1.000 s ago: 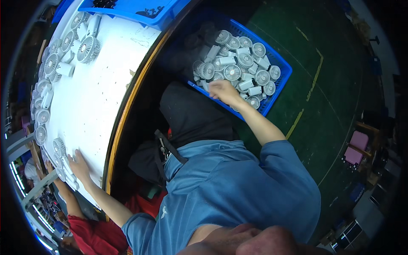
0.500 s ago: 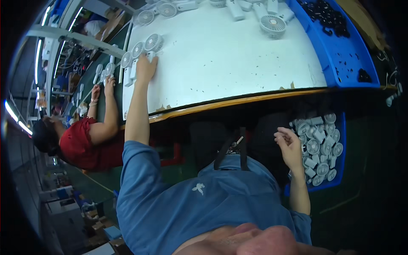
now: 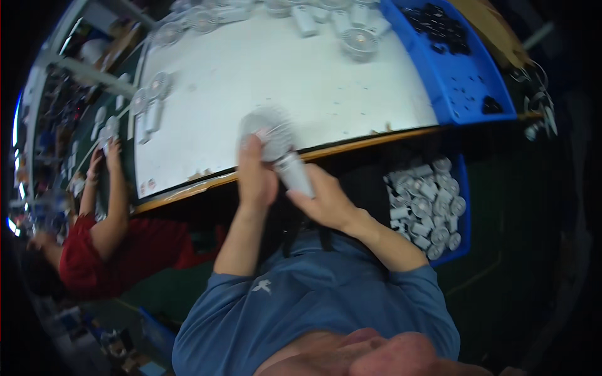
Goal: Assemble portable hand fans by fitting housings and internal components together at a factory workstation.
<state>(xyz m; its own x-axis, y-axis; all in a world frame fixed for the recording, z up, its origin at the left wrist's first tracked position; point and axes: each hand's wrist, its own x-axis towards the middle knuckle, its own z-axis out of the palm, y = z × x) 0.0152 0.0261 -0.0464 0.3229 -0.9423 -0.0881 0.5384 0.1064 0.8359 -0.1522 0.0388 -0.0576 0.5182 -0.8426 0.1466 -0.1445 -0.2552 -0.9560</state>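
A white handheld fan [image 3: 295,174] is held between my two hands over the front edge of the white worktable [image 3: 219,106]. My left hand [image 3: 256,178] grips it at the round fan head, thumb on the grille, which is smeared by motion. Around the lower end of the handle is my right hand [image 3: 329,199]. Two more handheld fans [image 3: 152,113] lie at the table's left side. Along the far edge lie several others, among them one fan [image 3: 360,42] with its round grille facing up.
At the table's right stands a blue tray [image 3: 446,94] with small black parts [image 3: 436,28]. Below the edge, a blue crate [image 3: 465,207] holds many fans [image 3: 426,203]. To the left, a co-worker in a red shirt [image 3: 94,263] handles white parts at a green bench.
My left hand has brought a fan from the row at the table's left to the front edge. My right hand has risen from beside the crate and grips its handle. The view has shifted.
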